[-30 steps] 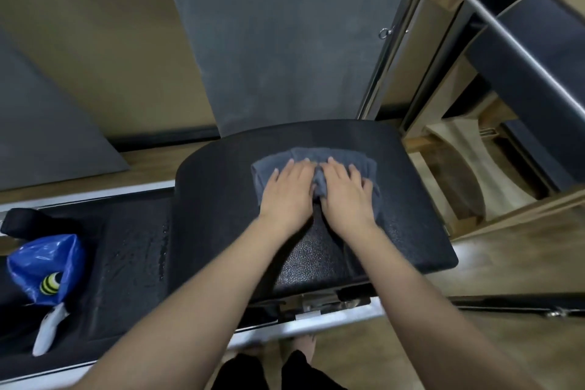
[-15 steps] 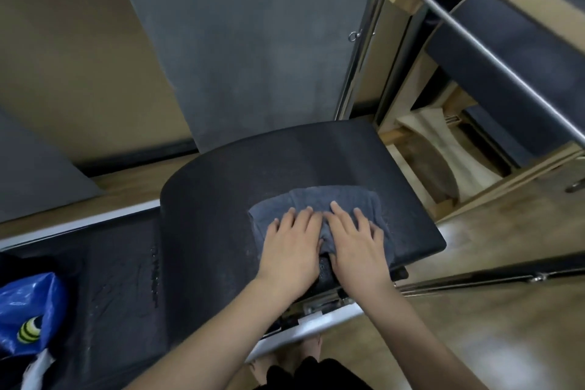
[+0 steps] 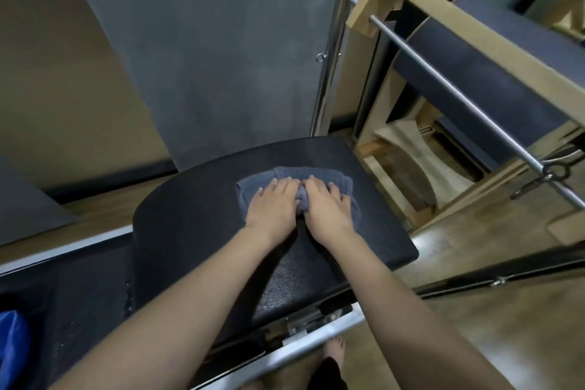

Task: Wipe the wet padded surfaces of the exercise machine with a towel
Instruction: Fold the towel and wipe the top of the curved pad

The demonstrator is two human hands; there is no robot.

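Grey wall panel [image 3: 202, 51] behind, tan wall to its left, wood floor [image 3: 493, 329] at lower right. One black padded arc-shaped surface [image 3: 196, 215] in the middle, curved and pebbled, sitting on one long machine carriage pad [image 3: 85, 301] that runs off to the left; water droplets visible along the seam between the two. One silver frame rail [image 3: 304, 342] under the near edge.

One grey-blue towel [image 3: 319, 179], folded, lying flat on the upper right part of the padded arc, with a bunched ridge between the two hands. Two hands pressing down on it side by side, nearly touching: left hand [image 3: 273, 204] on the towel's left half, fingers spread and fairly straight, palm down; right hand [image 3: 329, 207] on the right half, fingers likewise extended over the cloth. Neither hand curled round the towel, both flat on top and holding nothing. Two bare forearms reaching in from the bottom edge.

One blue bag [image 3: 12, 345] partly in view at the lower left edge, on the carriage pad. One wooden apparatus [image 3: 421, 0] at right, with one metal bar [image 3: 456, 95] slanting across it and dark padding behind. One bare foot [image 3: 334, 350] on the floor below the rail.
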